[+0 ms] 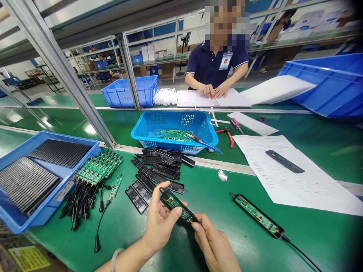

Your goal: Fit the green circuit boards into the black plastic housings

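My left hand (163, 221) grips a narrow black plastic case with a green circuit board (181, 211) lying in it, thumb pressed on the board. At the case's lower right end, the fingers of my right hand (211, 236) pinch the edge, where small coloured wires show. To the right lies a second black case with a circuit board (258, 215) in it and a black cable leading off its end. Left of my hands are several empty black case halves (155, 166). Further left, circuit boards with black cables (99, 166) are stacked, and one single board (115, 187) lies apart.
A blue tray (95, 143) with black parts stands at left. Behind the case halves is a blue basket (172, 141) with green strips and pliers (202, 141). Papers (272, 181) bear a black cover (285, 161). Across the table a co-worker (217, 64) handles a red tool.
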The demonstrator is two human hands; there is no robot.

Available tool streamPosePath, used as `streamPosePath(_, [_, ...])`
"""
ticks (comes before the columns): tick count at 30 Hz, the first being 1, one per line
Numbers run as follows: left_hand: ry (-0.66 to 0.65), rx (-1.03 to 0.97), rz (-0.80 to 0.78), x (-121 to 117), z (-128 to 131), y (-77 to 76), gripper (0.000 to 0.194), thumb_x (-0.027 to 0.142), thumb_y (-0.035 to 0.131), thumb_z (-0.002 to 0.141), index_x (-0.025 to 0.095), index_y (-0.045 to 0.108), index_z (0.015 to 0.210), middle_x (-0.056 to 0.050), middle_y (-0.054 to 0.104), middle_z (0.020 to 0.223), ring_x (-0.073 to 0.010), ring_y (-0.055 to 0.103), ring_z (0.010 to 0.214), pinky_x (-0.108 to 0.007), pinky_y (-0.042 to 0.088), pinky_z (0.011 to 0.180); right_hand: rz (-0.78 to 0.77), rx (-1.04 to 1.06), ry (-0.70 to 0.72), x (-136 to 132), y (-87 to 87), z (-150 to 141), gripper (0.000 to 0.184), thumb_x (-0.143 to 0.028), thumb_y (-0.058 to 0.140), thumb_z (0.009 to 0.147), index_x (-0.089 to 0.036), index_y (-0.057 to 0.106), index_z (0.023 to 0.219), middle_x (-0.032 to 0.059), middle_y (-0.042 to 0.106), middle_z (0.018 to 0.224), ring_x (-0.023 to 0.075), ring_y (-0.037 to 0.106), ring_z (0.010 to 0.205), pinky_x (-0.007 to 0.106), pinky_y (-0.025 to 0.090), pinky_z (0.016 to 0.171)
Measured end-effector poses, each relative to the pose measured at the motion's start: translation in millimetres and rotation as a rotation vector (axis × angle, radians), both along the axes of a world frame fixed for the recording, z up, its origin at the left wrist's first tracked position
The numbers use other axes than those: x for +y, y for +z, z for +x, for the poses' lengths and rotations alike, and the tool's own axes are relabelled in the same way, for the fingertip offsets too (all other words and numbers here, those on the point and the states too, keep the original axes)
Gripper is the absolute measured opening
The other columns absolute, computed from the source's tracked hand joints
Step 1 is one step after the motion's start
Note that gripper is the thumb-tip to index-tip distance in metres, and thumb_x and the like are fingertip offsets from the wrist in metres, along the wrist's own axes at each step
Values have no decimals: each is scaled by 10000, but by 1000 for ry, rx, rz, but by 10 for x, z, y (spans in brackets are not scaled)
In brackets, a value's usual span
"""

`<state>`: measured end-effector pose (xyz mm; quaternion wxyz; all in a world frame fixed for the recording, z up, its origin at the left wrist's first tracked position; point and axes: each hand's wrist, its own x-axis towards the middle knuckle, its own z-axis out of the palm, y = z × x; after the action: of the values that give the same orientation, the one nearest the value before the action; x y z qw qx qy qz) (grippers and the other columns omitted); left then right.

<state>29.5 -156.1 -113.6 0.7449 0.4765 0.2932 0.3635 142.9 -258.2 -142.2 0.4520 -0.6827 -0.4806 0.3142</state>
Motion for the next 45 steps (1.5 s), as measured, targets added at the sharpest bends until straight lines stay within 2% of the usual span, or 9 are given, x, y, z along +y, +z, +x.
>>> streamPosePath(6, [-64, 104, -4, 113, -17, 21, 709, 222, 635, 802, 180, 243, 1391, -69, 702, 942, -154, 599, 846, -264, 434, 754, 54, -171, 98, 0, 0, 90, 177, -375, 423, 992, -254, 536, 927, -66, 559, 599, 132, 563, 515, 208, 433, 519])
streamPosePath(10, [-300, 251, -28, 133, -9, -86, 757, 78, 575, 674, 159, 331, 1386, 8, 623, 798, -103, 514, 670, -214, 362, 597, 312, -413, 43, 20, -3, 171, 149, -229, 451, 983, -222, 573, 1069, 28, 612, 850, 140, 626, 726, 218, 495, 653])
streamPosePath(13, [-439, 317, 28, 65, 15, -218, 779, 23, 526, 608, 159, 400, 1364, 64, 493, 690, -69, 412, 566, -197, 270, 502, 422, -628, 33, 38, -10, 201, 206, -145, 446, 970, -166, 609, 1094, 67, 587, 850, 150, 606, 709, 237, 493, 618])
streamPosePath(18, [-470, 346, 120, -6, 37, -317, 770, 17, 507, 599, 167, 429, 1351, 76, 445, 671, -50, 361, 518, -192, 216, 448, 476, -816, 37, 45, -4, 196, 246, -93, 430, 958, -113, 648, 1072, 92, 609, 809, 168, 591, 685, 262, 485, 579])
streamPosePath(29, [-512, 322, -46, 18, 25, -295, 745, 75, 580, 603, 222, 447, 1321, 100, 470, 598, -27, 354, 409, -155, 221, 386, 578, -811, 67, 44, 40, 234, 191, -63, 483, 926, -132, 651, 986, 75, 654, 792, 167, 568, 662, 283, 436, 588])
streamPosePath(34, [-500, 368, -73, 5, 49, -288, 725, 86, 580, 582, 199, 433, 1282, 101, 497, 619, -27, 339, 364, -159, 253, 346, 375, -657, 130, 83, 79, 184, 209, -115, 395, 956, -188, 568, 863, 53, 606, 807, 166, 579, 684, 269, 471, 608])
streamPosePath(38, [-306, 296, -76, 34, 54, -189, 655, 141, 613, 648, 202, 388, 1260, 68, 539, 710, -50, 438, 504, -165, 319, 457, 90, -575, 203, 225, 152, 480, 248, -214, 366, 972, -233, 513, 774, 4, 576, 761, 133, 594, 666, 218, 494, 611])
streamPosePath(42, [-227, 277, -47, 72, 30, -102, 606, 287, 678, 731, 183, 368, 1240, -7, 648, 795, -112, 569, 728, -216, 406, 663, -85, -778, -71, 473, 70, 1133, 210, -230, 393, 907, -204, 555, 777, 70, 596, 796, 214, 616, 652, 326, 494, 586])
streamPosePath(45, [-194, 271, -85, 87, 29, -101, 564, 488, 640, 780, 172, 388, 1174, -57, 696, 807, -123, 564, 682, -231, 406, 623, -165, -870, -187, 623, -31, 1514, 247, -251, 393, 885, -183, 564, 720, 121, 595, 781, 277, 626, 636, 357, 452, 514])
